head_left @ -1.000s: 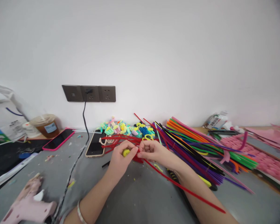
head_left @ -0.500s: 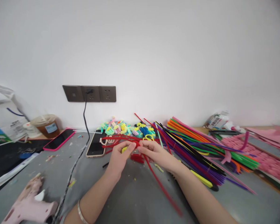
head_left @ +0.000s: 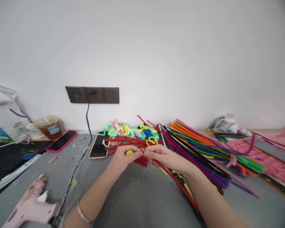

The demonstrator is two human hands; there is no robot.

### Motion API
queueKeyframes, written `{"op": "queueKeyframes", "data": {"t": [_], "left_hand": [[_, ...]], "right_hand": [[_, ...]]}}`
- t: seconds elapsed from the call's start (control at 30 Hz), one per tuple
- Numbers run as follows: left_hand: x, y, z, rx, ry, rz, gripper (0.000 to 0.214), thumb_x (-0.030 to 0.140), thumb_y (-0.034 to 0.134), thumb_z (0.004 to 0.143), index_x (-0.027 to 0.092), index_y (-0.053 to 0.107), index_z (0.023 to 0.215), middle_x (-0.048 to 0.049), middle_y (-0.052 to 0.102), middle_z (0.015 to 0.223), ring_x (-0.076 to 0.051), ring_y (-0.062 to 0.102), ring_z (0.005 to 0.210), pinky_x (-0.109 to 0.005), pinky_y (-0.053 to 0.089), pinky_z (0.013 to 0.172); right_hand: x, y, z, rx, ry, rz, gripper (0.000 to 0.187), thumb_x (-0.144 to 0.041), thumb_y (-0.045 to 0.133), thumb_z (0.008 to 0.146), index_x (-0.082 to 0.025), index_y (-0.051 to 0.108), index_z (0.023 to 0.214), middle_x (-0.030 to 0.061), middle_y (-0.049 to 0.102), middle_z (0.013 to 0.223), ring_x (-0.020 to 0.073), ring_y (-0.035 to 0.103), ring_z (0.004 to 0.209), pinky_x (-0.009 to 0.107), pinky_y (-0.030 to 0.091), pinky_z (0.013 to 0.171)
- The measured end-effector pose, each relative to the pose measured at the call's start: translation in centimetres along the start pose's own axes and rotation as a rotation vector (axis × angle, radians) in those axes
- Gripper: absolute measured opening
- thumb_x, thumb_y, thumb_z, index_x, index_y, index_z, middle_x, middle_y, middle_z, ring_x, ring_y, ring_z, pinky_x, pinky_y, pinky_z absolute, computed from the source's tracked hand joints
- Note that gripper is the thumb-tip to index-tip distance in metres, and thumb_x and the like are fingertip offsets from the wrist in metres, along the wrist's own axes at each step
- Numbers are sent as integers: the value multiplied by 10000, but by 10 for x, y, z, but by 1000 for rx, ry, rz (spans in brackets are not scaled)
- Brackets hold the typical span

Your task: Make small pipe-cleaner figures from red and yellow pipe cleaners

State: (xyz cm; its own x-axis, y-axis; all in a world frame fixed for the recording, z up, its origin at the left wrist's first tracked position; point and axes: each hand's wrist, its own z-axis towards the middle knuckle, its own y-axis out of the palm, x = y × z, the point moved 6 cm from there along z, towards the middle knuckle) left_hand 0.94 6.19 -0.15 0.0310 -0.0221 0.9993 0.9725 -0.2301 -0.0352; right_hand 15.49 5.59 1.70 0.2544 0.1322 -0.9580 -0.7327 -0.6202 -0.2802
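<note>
My left hand and my right hand meet fingertip to fingertip over the middle of the table, thumbs and forefingers pinched. Between them is a red pipe cleaner, whose long tail passes under my right hand toward the lower right. The pinched part is mostly hidden by the fingers. A small yellow piece shows beside my left fingers. Beneath the hands lies a red fuzzy piece, and red pipe cleaners lie just behind. A yellow-and-black cutter knife is partly covered by my right forearm.
Bundles of coloured pipe cleaners spread at right. Small pastel fuzzy pieces are heaped by the wall. At left are a phone, a pink-cased phone, a drink cup, a pink glue gun and a black cable.
The red tail has swung right, from in front of my right hand to beneath its forearm. My fingertips have moved slightly down and right. The view has shifted a little.
</note>
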Motion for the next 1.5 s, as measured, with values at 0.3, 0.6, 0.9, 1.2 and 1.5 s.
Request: {"op": "queueKeyframes", "data": {"t": [0.3, 0.6, 0.9, 1.2, 1.5], "left_hand": [[-3, 0, -2, 58, -39, -144, 305, 435, 803, 655, 148, 758, 749, 8, 617, 619, -100, 452, 575, -223, 331, 570], [-10, 3, 4, 55, 6, -79, 280, 439, 790, 652, 164, 737, 654, -24, 678, 644, -151, 574, 642, -255, 432, 669], [-17, -1, 9, 78, 27, -36, 291, 456, 753, 666, 165, 737, 670, -45, 698, 684, -187, 589, 669, -283, 441, 678], [-6, 0, 5, 58, 18, -33, 260, 409, 732, 672, 150, 721, 656, -37, 680, 684, -167, 541, 656, -270, 415, 662], [-15, 8, 7, -6, 51, -62, 251, 408, 747, 673, 162, 714, 631, -24, 643, 631, -171, 549, 657, -277, 415, 667]], "right_hand": [[4, 9, 2, -62, 55, 187, 345, -482, 608, 887, -143, 660, 843, -63, 538, 502, 51, 413, 372, 178, 316, 408], [-2, -65, 20, 530, -25, -202, 321, -471, 547, 893, -163, 631, 865, -2, 656, 643, 85, 504, 415, 207, 378, 439], [-4, -102, 128, 822, 163, -887, 117, -197, 595, 876, -152, 613, 982, 150, 715, 919, 276, 670, 878, 326, 433, 730], [-11, -106, 127, 954, 48, -939, 99, -239, 509, 940, -203, 595, 904, 74, 697, 780, 216, 651, 746, 273, 387, 661], [-161, -183, -14, 1552, -978, -187, 56, -280, 387, 955, -276, 421, 911, -49, 426, 688, 130, 476, 541, 254, 339, 526]]}}
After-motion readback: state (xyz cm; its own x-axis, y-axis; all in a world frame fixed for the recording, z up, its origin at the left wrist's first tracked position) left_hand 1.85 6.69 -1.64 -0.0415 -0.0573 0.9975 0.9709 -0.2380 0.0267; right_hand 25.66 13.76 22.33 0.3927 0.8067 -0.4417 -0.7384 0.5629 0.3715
